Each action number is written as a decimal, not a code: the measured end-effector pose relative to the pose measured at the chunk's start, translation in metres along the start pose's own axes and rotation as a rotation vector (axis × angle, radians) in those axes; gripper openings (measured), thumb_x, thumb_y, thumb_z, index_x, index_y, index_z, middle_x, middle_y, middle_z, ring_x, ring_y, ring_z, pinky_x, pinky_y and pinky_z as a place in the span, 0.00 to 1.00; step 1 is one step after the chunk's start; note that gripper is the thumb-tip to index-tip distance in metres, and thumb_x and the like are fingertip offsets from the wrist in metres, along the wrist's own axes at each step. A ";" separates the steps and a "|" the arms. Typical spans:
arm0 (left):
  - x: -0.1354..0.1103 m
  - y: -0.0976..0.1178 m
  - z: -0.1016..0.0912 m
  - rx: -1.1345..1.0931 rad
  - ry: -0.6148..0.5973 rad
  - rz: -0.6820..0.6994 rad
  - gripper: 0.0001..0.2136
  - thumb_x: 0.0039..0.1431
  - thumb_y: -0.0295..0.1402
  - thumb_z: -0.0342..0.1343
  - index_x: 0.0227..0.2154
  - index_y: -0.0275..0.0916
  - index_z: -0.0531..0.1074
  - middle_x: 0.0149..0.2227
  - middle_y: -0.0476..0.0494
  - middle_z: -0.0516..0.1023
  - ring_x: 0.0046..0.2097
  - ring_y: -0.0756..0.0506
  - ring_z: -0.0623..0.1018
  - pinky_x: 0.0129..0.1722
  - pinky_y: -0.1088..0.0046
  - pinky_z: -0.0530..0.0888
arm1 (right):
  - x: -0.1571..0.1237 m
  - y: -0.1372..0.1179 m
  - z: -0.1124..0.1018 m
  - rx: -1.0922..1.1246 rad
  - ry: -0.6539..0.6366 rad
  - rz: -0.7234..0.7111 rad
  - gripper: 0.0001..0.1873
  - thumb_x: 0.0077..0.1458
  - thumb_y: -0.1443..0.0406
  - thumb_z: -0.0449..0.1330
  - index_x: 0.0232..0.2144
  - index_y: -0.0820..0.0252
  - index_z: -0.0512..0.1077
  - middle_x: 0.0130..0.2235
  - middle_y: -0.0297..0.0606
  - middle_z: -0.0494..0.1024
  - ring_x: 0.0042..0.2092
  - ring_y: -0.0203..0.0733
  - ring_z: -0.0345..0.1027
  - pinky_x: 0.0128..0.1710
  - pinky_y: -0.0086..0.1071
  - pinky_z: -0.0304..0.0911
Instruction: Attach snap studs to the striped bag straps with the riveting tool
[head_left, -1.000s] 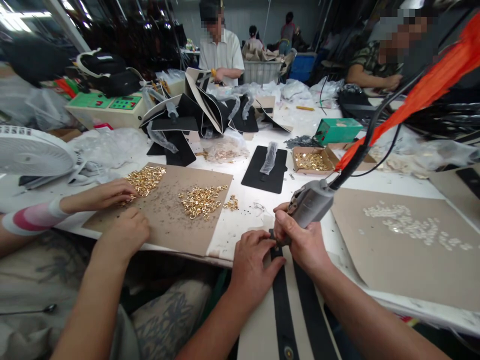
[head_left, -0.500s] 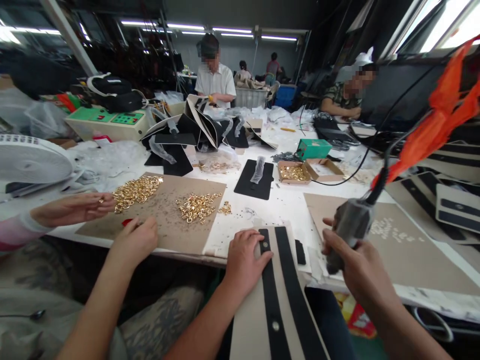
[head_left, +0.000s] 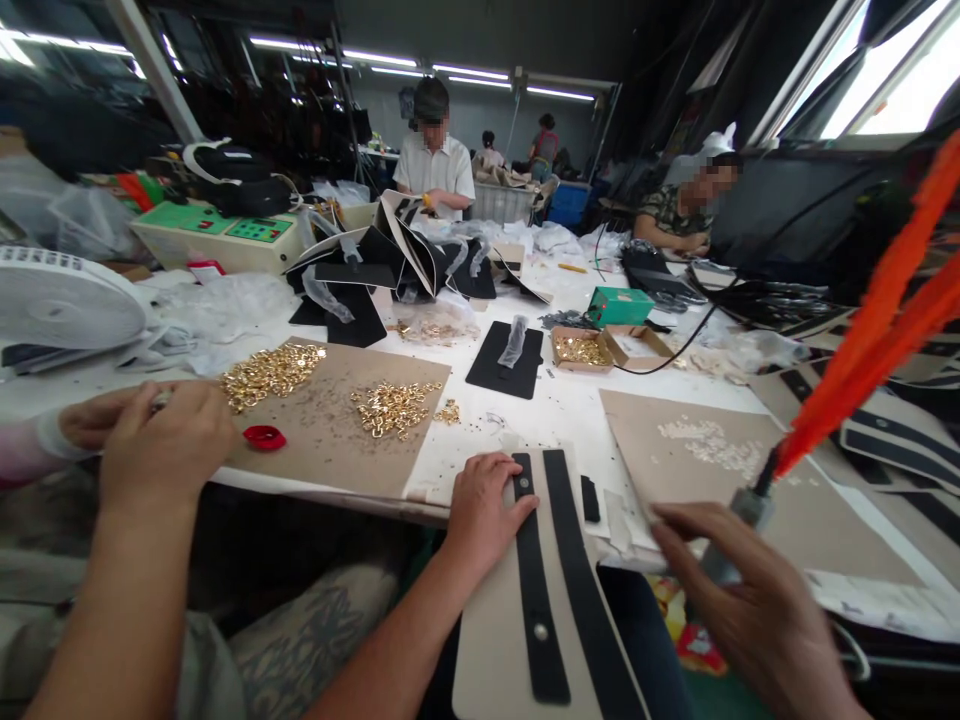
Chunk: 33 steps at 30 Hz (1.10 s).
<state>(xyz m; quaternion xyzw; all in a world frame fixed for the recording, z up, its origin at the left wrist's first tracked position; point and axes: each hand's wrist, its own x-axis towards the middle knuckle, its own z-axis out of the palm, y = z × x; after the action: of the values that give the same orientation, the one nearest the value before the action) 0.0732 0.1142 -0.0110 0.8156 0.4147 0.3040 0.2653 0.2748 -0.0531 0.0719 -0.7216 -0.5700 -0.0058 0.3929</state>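
Observation:
Across the table's front edge lies a beige panel [head_left: 480, 650] with two black strips and round metal fasteners on the left strip. My left hand [head_left: 484, 505] grips its left edge, fingers and thumb bent around the upper fastener [head_left: 524, 483]. To the right, my right hand [head_left: 750, 590] is closed around a grey electric screwdriver [head_left: 750, 508], partly hidden behind the fingers. Its cord end bears bright orange strips [head_left: 862, 340]. Thumb and index finger meet at the tip; anything tiny between them is too small to name.
At left, a co-worker's hands [head_left: 169, 430] work beside gold hardware [head_left: 274, 375] and a red dish [head_left: 265, 437]. A brown board [head_left: 847, 540] at right bears small pale pieces [head_left: 712, 447]. Farther back are a black panel [head_left: 487, 365], cardboard boxes [head_left: 581, 352] and a green box [head_left: 619, 306].
My right hand has lowered with the screwdriver, bringing thumb and index finger forward. My left hand stays on the panel. The co-worker's nearer hand has moved left, uncovering the red dish.

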 end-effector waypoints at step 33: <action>0.004 -0.007 0.003 -0.025 -0.033 -0.007 0.24 0.47 0.30 0.74 0.47 0.42 0.75 0.53 0.43 0.77 0.56 0.37 0.73 0.57 0.51 0.72 | 0.066 0.021 0.101 0.312 -0.496 0.309 0.07 0.59 0.61 0.62 0.29 0.56 0.74 0.27 0.30 0.74 0.28 0.37 0.66 0.28 0.29 0.60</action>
<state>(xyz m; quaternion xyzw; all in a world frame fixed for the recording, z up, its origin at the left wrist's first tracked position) 0.0736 0.1211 -0.0164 0.8157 0.4094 0.2949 0.2831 0.2710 0.0584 0.0205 -0.7101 -0.5260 0.3171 0.3443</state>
